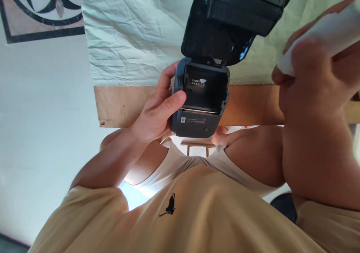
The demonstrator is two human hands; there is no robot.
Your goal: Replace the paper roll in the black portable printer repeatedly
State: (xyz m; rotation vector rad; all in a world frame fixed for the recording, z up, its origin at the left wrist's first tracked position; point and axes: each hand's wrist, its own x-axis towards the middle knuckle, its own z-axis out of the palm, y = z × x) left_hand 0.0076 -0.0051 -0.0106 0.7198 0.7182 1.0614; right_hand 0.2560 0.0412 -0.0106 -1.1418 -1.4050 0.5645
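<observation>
A tan shirt (180, 215) fills the bottom. Above it, the left hand (157, 112) curls its fingers around a small black label printer (201, 99), thumb pressed on its side. Its lid (233, 16) stands open at twelve o'clock; the bay looks bare. At three o'clock, the right hand (309, 80) pinches a blurry white roll (323, 31). Behind lies a wrinkled pale cloth (126, 31) on a wooden table (118, 104).

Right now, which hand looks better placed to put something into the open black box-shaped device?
Probably the right hand: it holds a white roll near the black device, while the left hand grips its side.
</observation>
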